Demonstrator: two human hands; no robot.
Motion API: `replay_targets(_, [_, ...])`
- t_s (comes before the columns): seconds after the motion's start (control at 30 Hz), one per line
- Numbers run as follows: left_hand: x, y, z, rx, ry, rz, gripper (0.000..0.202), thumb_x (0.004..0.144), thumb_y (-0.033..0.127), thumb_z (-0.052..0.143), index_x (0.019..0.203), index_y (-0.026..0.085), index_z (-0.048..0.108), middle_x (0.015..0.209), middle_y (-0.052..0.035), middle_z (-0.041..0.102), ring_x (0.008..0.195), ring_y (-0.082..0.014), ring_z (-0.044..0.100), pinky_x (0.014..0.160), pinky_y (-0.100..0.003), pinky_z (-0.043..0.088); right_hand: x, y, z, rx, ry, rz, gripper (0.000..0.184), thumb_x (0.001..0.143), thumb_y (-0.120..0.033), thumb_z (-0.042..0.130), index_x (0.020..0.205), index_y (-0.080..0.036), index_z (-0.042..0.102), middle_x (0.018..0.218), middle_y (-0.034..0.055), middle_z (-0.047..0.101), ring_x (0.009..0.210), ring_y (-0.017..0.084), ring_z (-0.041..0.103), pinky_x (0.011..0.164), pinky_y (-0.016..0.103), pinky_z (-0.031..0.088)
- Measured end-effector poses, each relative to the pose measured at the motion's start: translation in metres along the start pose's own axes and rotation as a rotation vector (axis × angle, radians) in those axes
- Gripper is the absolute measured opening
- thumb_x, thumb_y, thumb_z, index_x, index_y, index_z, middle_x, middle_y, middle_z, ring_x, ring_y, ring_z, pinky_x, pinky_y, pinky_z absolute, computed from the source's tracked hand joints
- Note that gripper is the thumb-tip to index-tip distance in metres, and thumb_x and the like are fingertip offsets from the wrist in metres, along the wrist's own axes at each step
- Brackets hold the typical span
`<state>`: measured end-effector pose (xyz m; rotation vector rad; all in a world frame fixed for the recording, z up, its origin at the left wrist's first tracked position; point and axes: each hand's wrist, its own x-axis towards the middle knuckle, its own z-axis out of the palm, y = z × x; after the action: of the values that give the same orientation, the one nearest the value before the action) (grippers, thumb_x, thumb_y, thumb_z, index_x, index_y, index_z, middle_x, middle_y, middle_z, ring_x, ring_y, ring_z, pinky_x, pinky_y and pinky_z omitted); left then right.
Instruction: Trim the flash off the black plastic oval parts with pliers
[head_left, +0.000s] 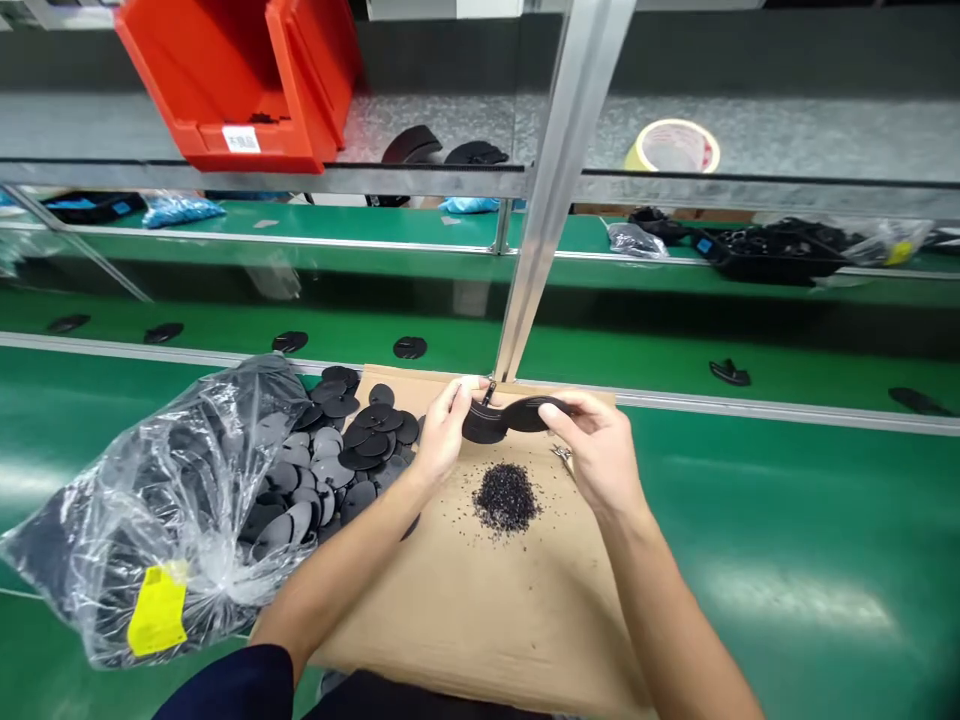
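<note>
Above the cardboard sheet (480, 610), my left hand (444, 430) grips a black curved plastic part (484, 426) with a small prong on top. Thumb and fingers of my right hand (600, 445) pinch a flat black plastic disc (525, 414). The two pieces meet or overlap between my hands; whether they are joined I cannot tell. Under them lies a pile of small black granules (508, 497). Small metal nippers (562, 456) rest partly behind my right hand. Many loose black discs (367, 440) are heaped left of my left hand.
A clear plastic bag (187, 500) of discs spills open at the left. Behind the cardboard runs a green belt (465, 350) with spaced black parts. A metal post (536, 220) rises ahead. The shelf above holds a red bin (240, 90) and a tape roll (673, 146).
</note>
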<state>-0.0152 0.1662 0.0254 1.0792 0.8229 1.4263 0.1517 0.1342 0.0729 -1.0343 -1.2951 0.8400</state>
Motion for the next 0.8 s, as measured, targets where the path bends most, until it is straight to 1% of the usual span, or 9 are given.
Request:
replay_targets(0.07, [-0.002, -0.001, 0.000, 0.035, 0.005, 0.074, 0.055, 0.093, 0.071, 0.051, 0.104, 0.020, 0.066, 0.108, -0.0081, 0.074, 0.105, -0.0229, 0.070, 0.096, -0.035, 0.055, 0.003, 0.004, 0.019, 0.030, 0.023, 0.010, 0.027, 0.076, -0.045, 0.082, 0.081, -0.021, 0.070, 0.081, 0.0012, 0.071, 0.075, 0.016, 0.067, 0.073, 0.035, 0.059])
replay_targets(0.13, [-0.005, -0.001, -0.002, 0.060, -0.005, 0.124, 0.058, 0.092, 0.074, 0.049, 0.103, 0.019, 0.067, 0.112, -0.0090, 0.073, 0.109, -0.0235, 0.068, 0.099, -0.035, 0.053, 0.003, 0.015, 0.034, 0.041, 0.077, 0.024, 0.028, 0.077, -0.046, 0.082, 0.083, -0.021, 0.070, 0.081, 0.0013, 0.072, 0.075, 0.016, 0.067, 0.073, 0.034, 0.059])
replay_targets(0.23, [-0.007, 0.002, -0.004, 0.114, -0.058, 0.129, 0.054, 0.086, 0.069, 0.063, 0.106, 0.019, 0.065, 0.111, -0.0082, 0.072, 0.108, -0.0235, 0.067, 0.098, -0.034, 0.053, 0.000, 0.034, 0.044, 0.030, 0.144, 0.029, 0.031, 0.077, -0.048, 0.081, 0.086, -0.021, 0.069, 0.083, 0.0025, 0.073, 0.077, 0.017, 0.069, 0.073, 0.034, 0.060])
replay_targets(0.3, [-0.008, 0.004, -0.005, 0.149, -0.086, 0.109, 0.048, 0.083, 0.060, 0.073, 0.110, 0.020, 0.064, 0.111, -0.0067, 0.071, 0.107, -0.0225, 0.067, 0.097, -0.033, 0.053, -0.001, 0.042, 0.045, -0.002, 0.173, 0.008, 0.032, 0.077, -0.049, 0.080, 0.088, -0.021, 0.069, 0.085, 0.0031, 0.074, 0.079, 0.018, 0.069, 0.073, 0.034, 0.060])
replay_targets(0.33, [-0.008, 0.005, -0.006, 0.159, -0.100, 0.100, 0.045, 0.084, 0.056, 0.074, 0.111, 0.020, 0.064, 0.111, -0.0063, 0.071, 0.107, -0.0222, 0.067, 0.097, -0.032, 0.052, -0.001, 0.044, 0.045, -0.018, 0.184, -0.004, 0.031, 0.078, -0.049, 0.079, 0.088, -0.021, 0.069, 0.086, 0.0032, 0.074, 0.079, 0.017, 0.069, 0.072, 0.033, 0.059])
replay_targets(0.5, [-0.005, 0.008, -0.007, 0.171, -0.199, 0.094, 0.033, 0.090, 0.045, 0.071, 0.109, 0.019, 0.065, 0.110, -0.0061, 0.072, 0.104, -0.0200, 0.067, 0.093, -0.029, 0.053, 0.000, 0.044, 0.044, -0.080, 0.234, -0.074, 0.026, 0.082, -0.046, 0.077, 0.084, -0.021, 0.067, 0.080, 0.0004, 0.069, 0.074, 0.014, 0.065, 0.068, 0.029, 0.055])
replay_targets(0.6, [-0.005, 0.006, -0.005, 0.150, -0.224, 0.073, 0.035, 0.089, 0.048, 0.072, 0.107, 0.018, 0.066, 0.106, -0.0061, 0.072, 0.098, -0.0190, 0.068, 0.088, -0.028, 0.054, -0.001, 0.043, 0.045, -0.118, 0.280, -0.104, 0.025, 0.084, -0.044, 0.075, 0.082, -0.021, 0.065, 0.078, -0.0007, 0.066, 0.073, 0.013, 0.063, 0.067, 0.028, 0.054])
replay_targets(0.7, [-0.007, 0.001, -0.002, 0.122, -0.206, 0.026, 0.042, 0.087, 0.054, 0.072, 0.104, 0.016, 0.068, 0.100, -0.0067, 0.073, 0.092, -0.0184, 0.068, 0.084, -0.028, 0.055, -0.004, 0.044, 0.047, -0.148, 0.317, -0.116, 0.027, 0.086, -0.046, 0.073, 0.082, -0.021, 0.063, 0.078, -0.0005, 0.065, 0.074, 0.014, 0.063, 0.068, 0.029, 0.053])
replay_targets(0.8, [-0.007, -0.004, -0.001, 0.091, -0.203, -0.040, 0.049, 0.084, 0.060, 0.072, 0.102, 0.014, 0.070, 0.095, -0.0077, 0.073, 0.089, -0.0185, 0.068, 0.081, -0.029, 0.056, -0.006, 0.044, 0.048, -0.136, 0.325, -0.114, 0.029, 0.086, -0.048, 0.073, 0.081, -0.021, 0.063, 0.078, -0.0003, 0.065, 0.075, 0.015, 0.063, 0.068, 0.030, 0.053])
